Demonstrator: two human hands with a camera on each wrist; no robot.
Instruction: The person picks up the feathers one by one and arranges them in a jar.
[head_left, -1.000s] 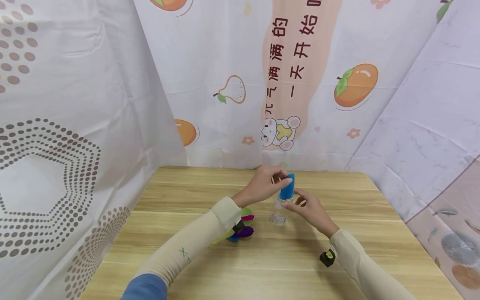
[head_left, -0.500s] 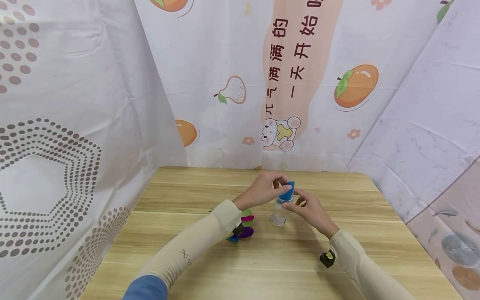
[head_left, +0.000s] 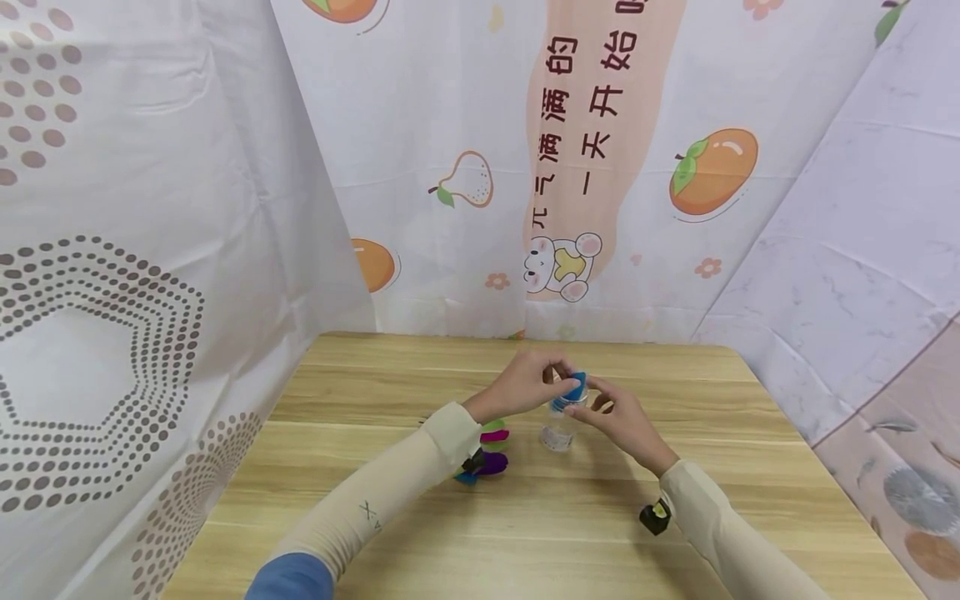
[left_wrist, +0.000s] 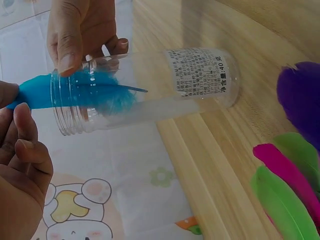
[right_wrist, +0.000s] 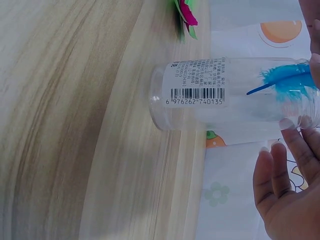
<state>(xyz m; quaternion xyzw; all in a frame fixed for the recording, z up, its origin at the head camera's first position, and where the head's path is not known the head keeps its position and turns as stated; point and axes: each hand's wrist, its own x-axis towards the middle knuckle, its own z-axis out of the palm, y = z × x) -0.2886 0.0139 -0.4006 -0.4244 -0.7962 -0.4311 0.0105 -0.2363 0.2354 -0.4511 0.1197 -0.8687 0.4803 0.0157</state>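
Note:
A clear plastic jar [left_wrist: 150, 107] with a printed label stands upright on the wooden table, its threaded mouth at the top. My left hand [head_left: 527, 385] pinches a blue feather [left_wrist: 37, 92] by its upper end, over the mouth. The fluffy lower part and bare quill of this feather are inside the jar, seen through the wall in both wrist views. My right hand [head_left: 624, 423] holds the jar around its neck, thumb on the near side; in the right wrist view its fingertips [right_wrist: 287, 124] touch the clear wall.
Left of the jar, partly under my left forearm, lie several loose feathers: a purple feather [left_wrist: 300, 97], a magenta feather [left_wrist: 282, 167] and green feathers [left_wrist: 280, 200] among them. A printed curtain [head_left: 450, 100] hangs behind the table's far edge [head_left: 420, 337].
My left hand has moved down with the blue feather, which has sunk from above the rim to well inside the jar. The right hand and the jar have stayed in place.

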